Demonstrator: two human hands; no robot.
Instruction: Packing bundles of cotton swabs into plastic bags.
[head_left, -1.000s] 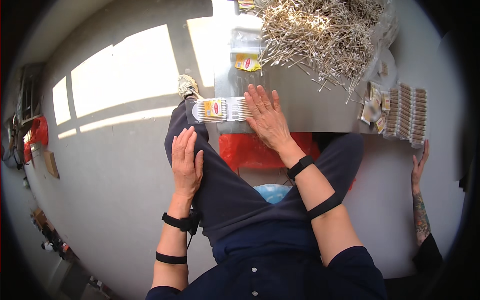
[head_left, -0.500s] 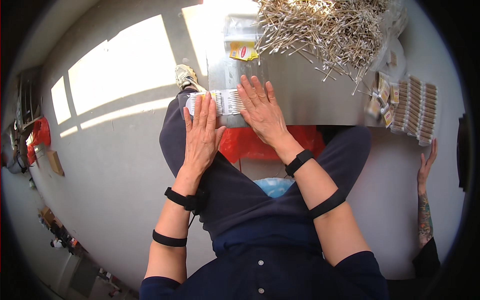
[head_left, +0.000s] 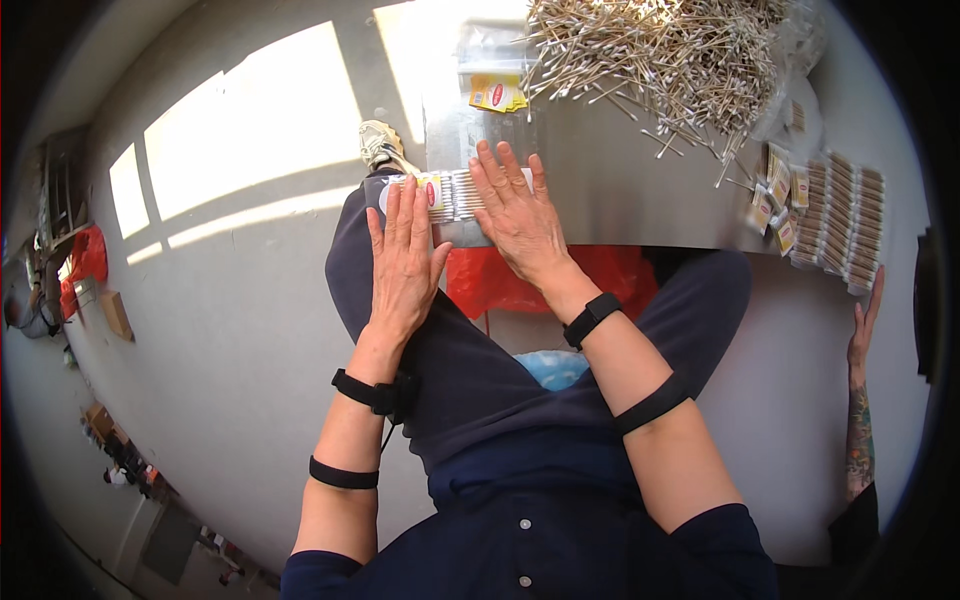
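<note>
A clear bag of cotton swabs (head_left: 447, 196) lies across the left end of the metal tabletop, a yellow and red label card showing inside it. My left hand (head_left: 403, 262) rests flat with fingers stretched over the bag's left part. Flat as well, my right hand (head_left: 522, 222) covers the bag's right part with its fingertips reaching past the far side. White swab tips show between the two hands; the rest is under my fingers. Beyond the bag lies a stack of yellow label cards (head_left: 496, 93) beside clear plastic bags (head_left: 490, 50).
A big heap of loose cotton swabs (head_left: 660, 60) covers the far right of the metal tabletop (head_left: 620, 200). Filled swab packs (head_left: 838, 215) stand in rows at the right, near another person's hand (head_left: 866, 325). A red plastic bag (head_left: 520, 285) hangs below the table edge.
My right hand has shifted slightly left over the bag. More of the label card shows beside my left fingers, and the swab groups sit closer together. The whole view has shifted a little.
</note>
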